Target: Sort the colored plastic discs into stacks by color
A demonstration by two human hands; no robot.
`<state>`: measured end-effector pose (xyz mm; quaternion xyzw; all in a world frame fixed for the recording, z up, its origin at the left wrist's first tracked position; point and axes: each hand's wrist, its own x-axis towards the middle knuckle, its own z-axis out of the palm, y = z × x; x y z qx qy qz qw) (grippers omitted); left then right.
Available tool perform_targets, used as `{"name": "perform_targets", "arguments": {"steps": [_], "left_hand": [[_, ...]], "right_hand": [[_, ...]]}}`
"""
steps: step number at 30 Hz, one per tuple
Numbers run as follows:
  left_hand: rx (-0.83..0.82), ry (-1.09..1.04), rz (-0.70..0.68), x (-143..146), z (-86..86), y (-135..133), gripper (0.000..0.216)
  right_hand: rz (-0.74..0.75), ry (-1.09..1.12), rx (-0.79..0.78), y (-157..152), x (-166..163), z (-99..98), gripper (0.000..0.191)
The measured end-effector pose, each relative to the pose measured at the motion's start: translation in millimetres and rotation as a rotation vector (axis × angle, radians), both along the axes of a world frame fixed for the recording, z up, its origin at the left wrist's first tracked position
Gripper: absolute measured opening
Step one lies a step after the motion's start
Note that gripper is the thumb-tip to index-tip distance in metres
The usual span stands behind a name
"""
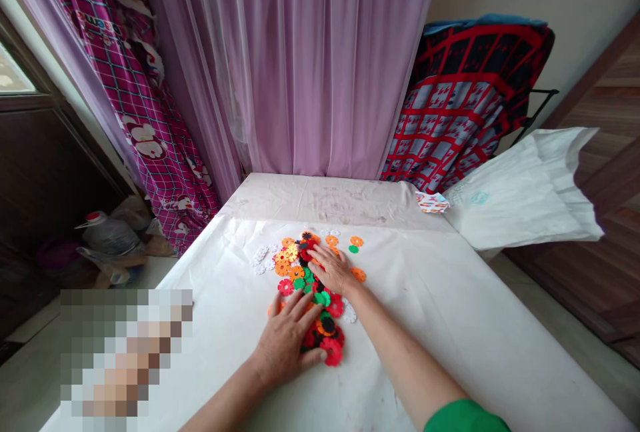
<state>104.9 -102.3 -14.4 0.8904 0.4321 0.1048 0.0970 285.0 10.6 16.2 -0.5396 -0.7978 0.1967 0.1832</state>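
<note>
Curtain, mauve (315, 72): at 12 o'clock from the view's centre; top cut off.
Table, white-covered (450, 332): 6 o'clock; near edge cut off, 8 o'clock side partly masked by a pixelated patch (125, 359).
Cloth, red-and-black (445, 102): 2 o'clock, lower part behind the table and bag.
Bag, white (530, 199): 3 o'clock, lettering illegible.
Bottle, clear, red cap (113, 237): 9 o'clock, dim, surroundings hard to make out.
Left hand (286, 344): at the pile's 7 o'clock, palm down on it; grip wide, fingers spread.
Right hand (331, 269): at the pile's 1 o'clock, palm down; grip wide, fingers extended. Cannot tell what lies beneath either palm.
Sleeve, green (467, 417): 5 o'clock, mostly cut off.
Flower-shaped discs (283, 267), red, orange, yellow, green, black, white: heaped on the table at 6 o'clock, overlapping, partly hidden under 2 hands; count indeterminable. 1 green disc (354, 249) lies just outside the heap.
</note>
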Motion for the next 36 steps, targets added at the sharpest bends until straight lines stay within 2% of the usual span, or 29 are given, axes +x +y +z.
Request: {"name": "perform_targets", "arguments": {"steps": [3, 6, 8, 10, 12, 14, 17, 20, 24, 27, 29, 31, 32, 34, 36], "left_hand": [[-0.025, -0.053, -0.076, 38.1, 4.3, 7.3, 0.081], [0.036, -0.09, -0.106, 48.2, 16.3, 35.6, 0.081], [0.065, -0.044, 0.008, 34.4, 26.8, 65.1, 0.077], [0.034, 0.042, 0.168, 9.3, 36.0, 97.7, 0.075], [-0.047, 0.116, 0.334, -18.8, 40.3, 124.9, 0.075], [-0.154, 0.155, 0.437, -42.5, 38.4, 138.4, 0.074], [-0.14, 0.111, 0.325, -63.3, 28.2, 127.6, 0.07], [-0.098, 0.085, 0.202, -67.9, 18.8, 91.6, 0.073], [-0.072, 0.099, 0.121, -48.9, 14.3, 40.2, 0.086], [-0.052, 0.089, 0.073, -21.6, 13.6, 16.5, 0.087], [-0.069, 0.06, -0.005, -8.6, 15.3, 13.0, 0.092], [-0.042, 0.033, 0.003, -7.0, 19.6, 21.8, 0.091], [-0.015, 0.028, 0.059, -10.8, 22.3, 30.4, 0.089], [0.022, 0.039, 0.257, -24.7, 27.1, 51.6, 0.085], [0.002, 0.052, 0.399, -39.8, 28.3, 69.2, 0.087]], "right_hand": [[0.093, 0.095, -0.021, 5.6, -3.3, 17.1, 0.043], [0.006, 0.119, 0.025, -22.5, 17.1, 20.7, 0.05], [-0.138, 0.072, 0.108, -61.1, 32.3, 9.4, 0.053], [-0.243, -0.066, 0.181, -104.7, 40.2, -9.5, 0.062], [-0.201, -0.192, 0.184, -137.2, 40.0, -27.5, 0.079], [-0.188, -0.269, 0.17, -145.8, 36.2, -36.9, 0.08], [-0.225, -0.299, 0.158, -113.6, 33.7, -33.4, 0.066], [-0.244, -0.274, 0.136, -58.9, 32.5, -22.6, 0.055], [-0.158, -0.115, 0.097, -5.7, 10.8, -10.8, 0.05], [-0.057, 0.002, 0.076, 9.8, -11.0, 2.7, 0.047], [-0.052, 0.042, 0.091, 6.6, -13.0, 12.2, 0.045], [-0.109, 0.06, 0.124, -11.4, -0.2, 16.6, 0.046], [-0.15, 0.056, 0.136, -26.5, 10.3, 15.5, 0.046], [-0.286, -0.03, 0.18, -66.9, 33.1, 6.8, 0.049], [-0.282, -0.123, 0.149, -111.7, 49.5, -7.0, 0.063]]}}
